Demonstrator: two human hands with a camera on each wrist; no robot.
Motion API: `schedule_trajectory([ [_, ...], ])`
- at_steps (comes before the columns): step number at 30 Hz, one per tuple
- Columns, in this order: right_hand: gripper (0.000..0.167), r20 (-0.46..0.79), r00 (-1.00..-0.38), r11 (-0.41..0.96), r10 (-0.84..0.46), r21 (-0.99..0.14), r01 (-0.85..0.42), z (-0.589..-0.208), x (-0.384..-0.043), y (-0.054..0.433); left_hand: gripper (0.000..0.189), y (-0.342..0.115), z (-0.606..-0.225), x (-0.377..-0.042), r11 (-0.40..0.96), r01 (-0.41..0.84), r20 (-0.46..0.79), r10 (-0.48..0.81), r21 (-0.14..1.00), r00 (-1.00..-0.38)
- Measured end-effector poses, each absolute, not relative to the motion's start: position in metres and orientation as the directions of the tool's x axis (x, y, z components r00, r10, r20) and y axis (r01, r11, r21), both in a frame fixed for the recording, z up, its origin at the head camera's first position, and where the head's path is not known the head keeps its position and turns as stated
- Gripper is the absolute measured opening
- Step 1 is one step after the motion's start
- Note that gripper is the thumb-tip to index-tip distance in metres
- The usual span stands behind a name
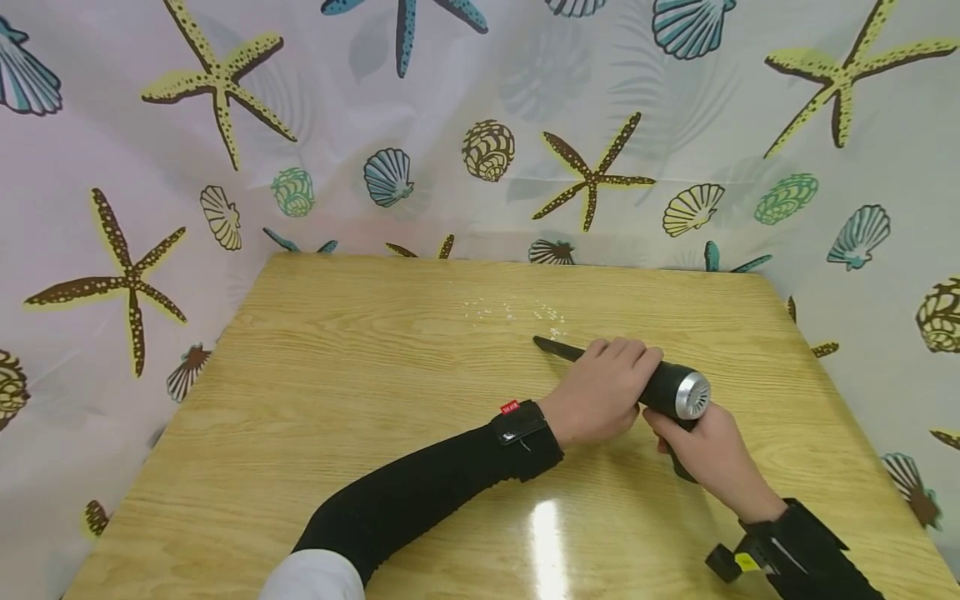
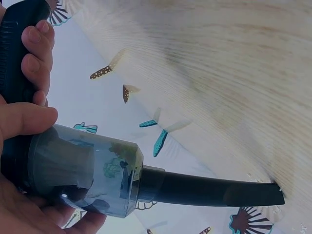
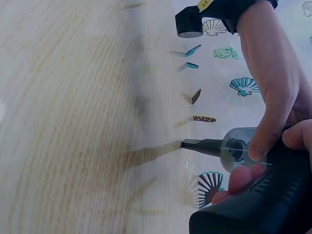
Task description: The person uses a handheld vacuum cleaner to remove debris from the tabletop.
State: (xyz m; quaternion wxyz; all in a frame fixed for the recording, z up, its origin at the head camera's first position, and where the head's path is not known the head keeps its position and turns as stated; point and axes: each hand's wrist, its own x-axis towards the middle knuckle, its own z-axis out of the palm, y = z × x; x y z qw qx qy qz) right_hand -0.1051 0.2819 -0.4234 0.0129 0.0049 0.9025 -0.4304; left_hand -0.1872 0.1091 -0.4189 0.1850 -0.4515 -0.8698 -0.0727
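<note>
A printed sheet of starfish and shells surrounds the wood-grain tabletop, meeting the far edge beyond the white crumbs. On the near, right side of the crumbs, a handheld vacuum is held tilted, its black nozzle pointing down just beside them; the tip seems to touch the wood. Both hands are wrapped around it: the left hand grips the clear canister, and the right hand, farther from the crumbs, grips the handle.

The body looks like stiff, smooth plastic, probably fairly light but weighted toward the motor end. The canister may feel slick and could crack if knocked, so the handle seems the surest hold, a second palm steadying the barrel. Left of the crumbs and on their near side, wood stretches widely, leaving room to slide the nozzle; beyond them, the far edge comes soon, so less reach is available there
</note>
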Motion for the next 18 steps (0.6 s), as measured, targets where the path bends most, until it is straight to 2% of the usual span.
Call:
schedule_trajectory([
  [18,0.048,-0.029,-0.999,0.633,0.041,-0.772,0.049,-0.419,-0.092,0.292,0.048,0.123,-0.416,-0.181,0.551,0.833,0.391,0.779,-0.054,-0.49],
])
